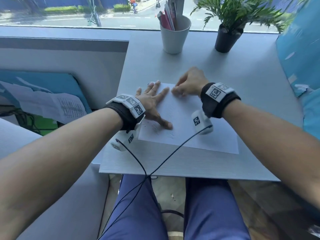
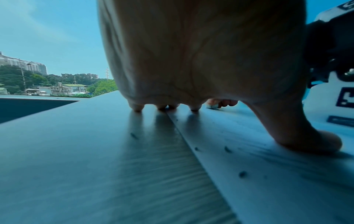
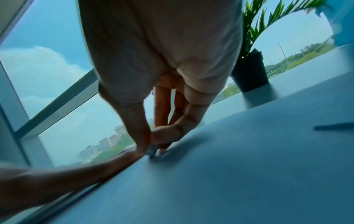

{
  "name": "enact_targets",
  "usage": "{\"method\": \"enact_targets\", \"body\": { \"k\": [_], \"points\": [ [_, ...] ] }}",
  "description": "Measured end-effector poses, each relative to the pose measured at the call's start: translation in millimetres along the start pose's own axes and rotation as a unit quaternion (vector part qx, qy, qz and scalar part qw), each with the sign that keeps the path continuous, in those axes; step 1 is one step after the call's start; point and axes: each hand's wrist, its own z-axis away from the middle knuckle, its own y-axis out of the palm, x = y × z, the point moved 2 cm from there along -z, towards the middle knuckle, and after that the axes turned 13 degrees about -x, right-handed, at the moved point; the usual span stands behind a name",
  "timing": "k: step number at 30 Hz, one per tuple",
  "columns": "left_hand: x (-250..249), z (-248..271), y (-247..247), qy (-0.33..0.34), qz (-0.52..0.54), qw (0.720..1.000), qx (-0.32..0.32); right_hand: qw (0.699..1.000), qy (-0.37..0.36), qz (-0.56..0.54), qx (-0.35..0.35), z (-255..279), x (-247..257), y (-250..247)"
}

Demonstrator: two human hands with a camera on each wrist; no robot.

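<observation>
A person seated at a pale grey table by the window works on a white sheet of paper, which lies slightly askew on the middle of the tabletop, closer to its near edge than to the window. The left hand is spread flat over the sheet's far left corner with straight, splayed fingers. The thumb presses down among faint pencil marks on the left part of the page, while the outer fingertips land on the bare table just past the paper's left edge. The right hand is bunched at the sheet's far edge, just to the right of the left forefinger. Its thumb and fingertips are drawn narrowly together around a small pale block, held against the paper and too blurred to identify. At the far side of the table stand a white cup filled with pens and, to its right, a potted plant in a dark pot. A printed page rests off the table to the left.
</observation>
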Motion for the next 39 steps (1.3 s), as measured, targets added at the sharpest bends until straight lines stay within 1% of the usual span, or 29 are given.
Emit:
{"method": "enact_targets", "body": {
  "k": [1, 3, 4, 5, 7, 8, 9, 11, 12, 13, 15, 16, 18, 19, 20, 22, 23, 24, 26, 27, 28, 30, 31, 34, 35, 36, 37, 38, 39],
  "points": [
    [0.2, 0.3, 0.0, -0.001, 0.002, 1.000, 0.002, 1.000, -0.014, 0.004, 0.012, 4.3, 2.6, 4.0],
    [0.6, -0.5, 0.5, 0.003, 0.004, 1.000, 0.001, 0.994, -0.069, 0.028, 0.080, 23.2, 10.7, 14.4],
    [1.4, -0.9, 0.3, 0.005, 0.001, 1.000, -0.001, 0.993, -0.075, 0.024, 0.093, 25.0, 10.7, 15.3],
    [1.3, -0.3, 0.4, 0.003, 0.002, 1.000, 0.000, 0.995, -0.058, 0.019, 0.082, 19.2, 7.5, 12.4],
    [-1.0, 0.4, -0.7, -0.001, 0.003, 1.000, 0.000, 1.000, -0.008, 0.000, 0.012, 5.1, -0.1, 1.2],
    [-1.1, 1.4, -1.2, -0.002, 0.005, 1.000, 0.002, 1.000, -0.007, 0.005, -0.003, 5.5, 0.2, 1.8],
    [-0.9, 2.2, -0.8, -0.002, 0.009, 1.000, 0.004, 1.000, -0.023, 0.011, 0.014, 11.5, 2.7, 6.6],
    [-0.7, 1.4, -0.7, 0.003, 0.008, 1.000, 0.002, 0.993, -0.075, 0.022, 0.087, 31.3, 9.4, 14.8],
    [-0.1, 1.0, -0.8, 0.004, 0.004, 1.000, 0.002, 0.992, -0.074, 0.015, 0.102, 31.3, 8.6, 13.9],
    [-0.4, 1.5, -1.0, 0.001, 0.004, 1.000, 0.005, 0.995, -0.049, 0.010, 0.088, 23.0, 4.4, 10.1],
    [-1.7, 0.7, -1.7, -0.002, 0.002, 1.000, 0.007, 1.000, 0.007, -0.004, 0.022, 7.2, -2.8, -2.1],
    [-1.2, 1.3, -1.5, -0.003, 0.002, 1.000, 0.009, 1.000, 0.003, 0.003, 0.013, 7.2, -1.5, -0.8],
    [-0.1, 1.1, -0.9, 0.000, 0.006, 1.000, 0.010, 0.996, -0.051, 0.031, 0.064, 21.9, 6.8, 10.5],
    [0.4, 0.2, -0.5, 0.003, 0.005, 1.000, 0.006, 0.993, -0.069, 0.028, 0.090, 28.5, 9.1, 12.7],
    [0.7, 0.3, -1.0, 0.005, 0.003, 1.000, 0.006, 0.994, -0.056, 0.017, 0.093, 26.7, 7.6, 11.6],
    [-1.3, 0.6, -1.2, 0.002, 0.000, 1.000, 0.007, 0.999, 0.011, -0.018, 0.029, 10.9, -3.8, 1.9],
    [-1.5, 1.1, -2.2, 0.000, -0.003, 1.000, 0.005, 0.999, 0.025, -0.026, 0.002, 7.2, -6.2, 0.3],
    [-0.9, 2.4, -1.6, -0.004, -0.002, 1.000, 0.006, 1.000, 0.019, -0.022, 0.005, 10.4, -4.4, 3.2],
    [0.1, 1.7, -1.1, -0.001, -0.002, 1.000, 0.008, 0.997, -0.026, -0.001, 0.072, 27.4, 3.2, 12.6],
    [0.3, 0.9, -0.8, 0.001, -0.004, 1.000, 0.011, 0.995, -0.032, -0.007, 0.091, 31.9, 4.2, 14.1],
    [-0.4, 1.2, -1.0, 0.002, -0.005, 1.000, 0.015, 0.997, -0.017, -0.014, 0.079, 28.3, 2.2, 12.2],
    [-2.3, 2.3, -2.3, -0.003, -0.004, 1.000, 0.017, 0.999, 0.022, -0.032, 0.022, 17.3, -2.8, 5.4],
    [-2.6, 2.6, -2.8, -0.007, -0.003, 1.000, 0.014, 1.000, 0.012, -0.022, 0.015, 18.3, -0.8, 6.7],
    [-3.7, 0.8, -0.5, -0.006, -0.008, 1.000, -0.001, 0.992, -0.068, 0.016, 0.104, 45.7, 12.3, 17.2],
    [-4.1, 1.1, -0.7, -0.005, -0.009, 1.000, -0.002, 0.992, -0.065, 0.012, 0.112, 45.7, 11.9, 14.2],
    [-4.3, 2.1, -0.5, -0.007, -0.004, 1.000, 0.002, 0.995, -0.042, 0.005, 0.091, 36.9, 8.0, 10.2],
    [-5.0, 2.8, -2.2, -0.010, 0.000, 1.000, 0.002, 0.999, -0.012, -0.005, 0.053, 27.5, 4.1, 3.3],
    [-5.7, 4.2, -3.3, -0.012, 0.002, 1.000, 0.002, 1.000, 0.003, -0.004, 0.020, 23.2, 2.5, 0.0],
    [-5.9, 5.2, -3.9, -0.013, 0.003, 1.000, 0.005, 1.000, -0.004, 0.003, 0.013, 25.2, 4.2, 1.6]
  ]
}}
